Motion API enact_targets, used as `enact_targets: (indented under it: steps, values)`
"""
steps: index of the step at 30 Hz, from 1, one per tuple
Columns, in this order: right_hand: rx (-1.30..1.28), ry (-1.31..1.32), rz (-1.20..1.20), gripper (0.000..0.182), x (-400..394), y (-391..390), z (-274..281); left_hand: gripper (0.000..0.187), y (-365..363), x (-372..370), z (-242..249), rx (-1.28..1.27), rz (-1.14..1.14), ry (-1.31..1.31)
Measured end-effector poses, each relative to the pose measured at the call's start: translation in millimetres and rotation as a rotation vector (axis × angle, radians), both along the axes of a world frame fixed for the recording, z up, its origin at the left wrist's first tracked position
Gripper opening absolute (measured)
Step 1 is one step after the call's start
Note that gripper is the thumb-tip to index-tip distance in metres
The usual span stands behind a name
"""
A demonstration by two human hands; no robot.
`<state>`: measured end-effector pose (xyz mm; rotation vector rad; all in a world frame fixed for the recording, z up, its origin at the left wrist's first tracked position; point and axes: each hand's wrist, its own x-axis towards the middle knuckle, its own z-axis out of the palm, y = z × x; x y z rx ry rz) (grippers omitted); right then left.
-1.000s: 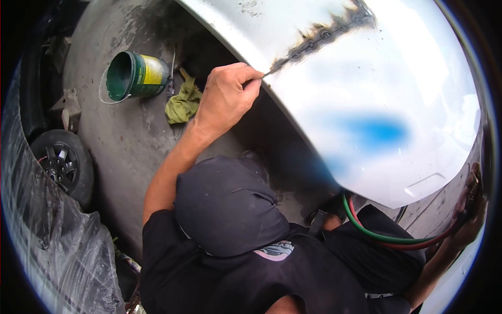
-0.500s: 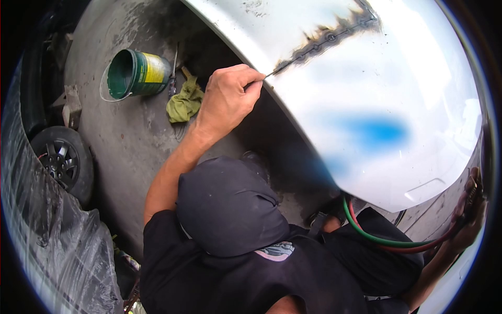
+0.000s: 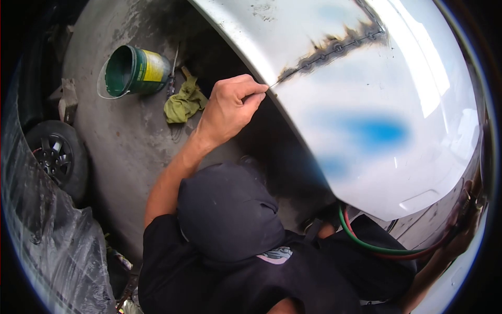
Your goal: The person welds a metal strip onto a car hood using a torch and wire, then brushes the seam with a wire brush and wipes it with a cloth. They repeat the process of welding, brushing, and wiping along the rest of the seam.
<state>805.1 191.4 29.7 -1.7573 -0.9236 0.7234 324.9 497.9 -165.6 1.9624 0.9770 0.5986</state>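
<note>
My left hand (image 3: 235, 107) pinches a short, thin piece of filler rod (image 3: 272, 85) between thumb and fingers. Its tip meets the edge of a white car panel (image 3: 376, 172), where a seam with scorched weld spots (image 3: 334, 49) begins. That seam runs up and right, then turns a corner. At the far right rim, dark and distorted, my right hand (image 3: 465, 222) is closed around what looks like a gas torch handle with a brass-coloured fitting. Green and red hoses (image 3: 387, 253) lead to it. The torch's tip cannot be made out.
On the concrete floor (image 3: 130, 172) lie a tipped green bucket (image 3: 137, 70), a screwdriver (image 3: 171, 86) and a yellow-green cloth (image 3: 184, 102). A wheel (image 3: 57, 159) and plastic sheeting (image 3: 57, 246) are at left. My dark-clothed knee (image 3: 230, 209) rises below my left hand.
The panel and its seam sit slightly lower and farther right in view. My left hand stays at the panel edge, and less rod shows beyond its fingertips.
</note>
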Motion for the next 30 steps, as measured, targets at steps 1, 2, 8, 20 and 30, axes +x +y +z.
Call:
enact_targets:
  steps: [1, 2, 8, 20, 30]
  values:
    - [0.009, 0.120, 0.125, 0.060, -0.4, 2.9, -0.1, 0.014, 0.7, -0.2, -3.2, -0.004, 0.019, -0.017]
    - [0.014, 0.240, 0.250, 0.061, -0.7, 5.9, 0.0, 0.014, 1.0, -0.5, -5.9, -0.010, 0.040, -0.033]
    - [0.022, 0.060, -0.045, 0.063, -13.0, 13.5, -8.3, 0.014, 0.1, 9.1, 1.9, 0.062, 0.009, -0.032]
    - [0.057, -0.005, -0.147, 0.062, -15.9, 22.1, -20.4, 0.014, -6.8, 7.8, 9.2, -0.077, 0.067, 0.009]
    - [0.014, 0.117, 0.142, 0.063, 9.3, 5.4, -12.8, 0.018, 26.3, -2.9, 10.5, -0.197, -0.048, 0.013]
